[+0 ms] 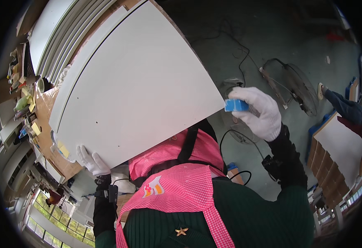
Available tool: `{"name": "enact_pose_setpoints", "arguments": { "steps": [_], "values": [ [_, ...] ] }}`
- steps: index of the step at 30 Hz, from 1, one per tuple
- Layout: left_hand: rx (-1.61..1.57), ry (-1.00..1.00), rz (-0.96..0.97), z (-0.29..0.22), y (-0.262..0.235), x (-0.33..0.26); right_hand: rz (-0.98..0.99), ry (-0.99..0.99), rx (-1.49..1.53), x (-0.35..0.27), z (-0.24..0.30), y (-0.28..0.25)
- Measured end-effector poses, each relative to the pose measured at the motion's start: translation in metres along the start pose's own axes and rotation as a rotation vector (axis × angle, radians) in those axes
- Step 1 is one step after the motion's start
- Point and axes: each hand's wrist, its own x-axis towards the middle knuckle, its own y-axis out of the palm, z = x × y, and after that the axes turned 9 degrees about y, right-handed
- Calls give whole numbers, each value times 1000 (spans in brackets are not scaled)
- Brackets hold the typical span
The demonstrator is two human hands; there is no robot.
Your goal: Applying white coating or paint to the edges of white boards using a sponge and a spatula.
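A large white panel [143, 78] lies flat in front of me, with a few small dark holes near its left and near edges. My right hand [263, 113], in a white knit glove, pinches a small blue block [236, 105] between thumb and fingers. The block sits at the panel's right corner; whether it touches the edge I cannot tell. At the panel's near left corner rests my gloved left hand [92, 161], fingers extended and holding nothing. Another white panel edge shows beneath the far left side of this one.
Stacked white panels [71, 39] stand at the far left, by a wooden table [67, 167] with a tape roll [41, 85] and loose items. A floor fan [300, 89] and trailing cables [243, 53] are on the right. Beyond, a person's leg [342, 103] shows near stacked boards [333, 165].
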Motion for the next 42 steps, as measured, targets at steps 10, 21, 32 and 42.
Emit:
{"name": "enact_pose_setpoints", "arguments": {
  "steps": [10, 21, 32, 42],
  "values": [
    [-52, 0, 4, 6, 7, -2, -132, -61, 117, 40, 3, 19],
    [-44, -3, 1, 10, 6, -5, -193, -19, 254, 23, 2, 19],
    [-78, -4, -3, 10, 4, -7, -385, 122, 141, -50, -7, 56],
    [-83, 29, -1, 11, 7, -6, -569, -287, 123, -38, 16, 117]
  ]
}}
